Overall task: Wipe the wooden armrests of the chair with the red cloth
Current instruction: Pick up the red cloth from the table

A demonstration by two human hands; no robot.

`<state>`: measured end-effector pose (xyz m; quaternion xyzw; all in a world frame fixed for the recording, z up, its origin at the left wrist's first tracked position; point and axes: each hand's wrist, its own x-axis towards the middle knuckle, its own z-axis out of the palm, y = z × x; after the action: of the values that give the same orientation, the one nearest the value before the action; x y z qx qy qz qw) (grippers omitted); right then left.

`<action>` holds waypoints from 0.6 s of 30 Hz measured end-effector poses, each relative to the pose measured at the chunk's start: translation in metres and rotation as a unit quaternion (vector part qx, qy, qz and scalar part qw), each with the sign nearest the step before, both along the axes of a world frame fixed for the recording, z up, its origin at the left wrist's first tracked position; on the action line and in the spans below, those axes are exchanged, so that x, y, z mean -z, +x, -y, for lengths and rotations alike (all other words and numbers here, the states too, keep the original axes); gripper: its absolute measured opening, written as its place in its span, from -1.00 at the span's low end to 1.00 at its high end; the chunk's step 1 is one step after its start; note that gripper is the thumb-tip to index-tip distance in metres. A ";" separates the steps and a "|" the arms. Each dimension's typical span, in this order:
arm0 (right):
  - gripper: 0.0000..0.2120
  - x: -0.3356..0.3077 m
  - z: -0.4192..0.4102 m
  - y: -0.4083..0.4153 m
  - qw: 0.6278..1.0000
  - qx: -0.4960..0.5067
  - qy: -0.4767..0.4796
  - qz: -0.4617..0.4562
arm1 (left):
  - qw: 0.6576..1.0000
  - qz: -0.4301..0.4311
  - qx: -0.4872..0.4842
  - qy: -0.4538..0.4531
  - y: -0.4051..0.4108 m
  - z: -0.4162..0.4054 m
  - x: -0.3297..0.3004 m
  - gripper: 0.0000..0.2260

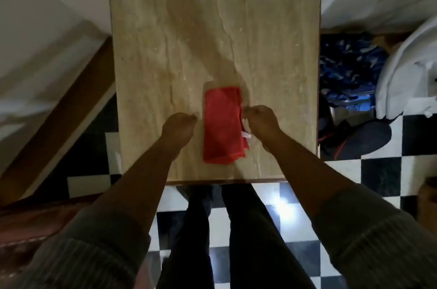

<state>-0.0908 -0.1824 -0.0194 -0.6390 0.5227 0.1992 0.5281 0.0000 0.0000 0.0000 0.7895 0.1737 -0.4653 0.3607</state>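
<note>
Red cloth [223,124]: folded into a long rectangle, lying flat on the near half of a beige stone-patterned table top [165,52], a small white tag showing at its right edge.

Left hand [178,128]: just beside the cloth's left edge, apart from it by a narrow strip of table; fingers [192,118] curled loosely inward, holding nothing.

Right hand [261,120]: at the cloth's right edge, fingertips [247,112] bent toward the fabric and meeting or nearly meeting it; blur prevents telling whether they pinch the edge or only touch it. Neither hand has lifted the cloth off the surface.

Sleeves: grey ribbed knit, pushed up both forearms.

Legs: dark trousers [248,229], standing at the table's near edge.

Floor [378,170]: black-and-white chequered tiles.

Right of table: blue patterned fabric [347,64] heaped on the floor, a white garment [406,71] beside it, a dark item with red trim [354,137] below.

Left of table: brown wooden beam [63,111] running diagonally, its nature unclear.

Containers: none identifiable.
</note>
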 end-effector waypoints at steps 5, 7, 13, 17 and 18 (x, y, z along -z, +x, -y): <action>-0.68 0.030 -0.017 -0.012 0.999 -0.038 -0.018 -0.019 | 1.000 0.003 0.030 -0.008 -0.022 0.010 0.033 -0.80; -0.71 0.038 -0.020 -0.012 0.998 -0.045 -0.035 -0.015 | 0.999 0.027 0.036 0.000 -0.029 0.012 0.044 -0.81; -0.78 0.053 -0.026 -0.013 0.998 -0.053 -0.045 0.008 | 1.000 0.024 0.009 0.009 -0.032 0.007 0.059 -0.82; -0.75 0.051 -0.031 -0.013 0.999 -0.046 -0.024 0.014 | 1.000 0.005 -0.017 -0.021 -0.030 -0.001 0.055 -0.89; -0.76 0.047 -0.034 -0.014 0.999 -0.040 -0.013 0.022 | 0.999 -0.002 -0.029 -0.033 -0.030 -0.004 0.051 -0.90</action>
<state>-0.1045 -0.1483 -0.0662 -0.6705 0.4873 0.1994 0.5226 -0.0304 0.0041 -0.0512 0.7708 0.1821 -0.4616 0.3995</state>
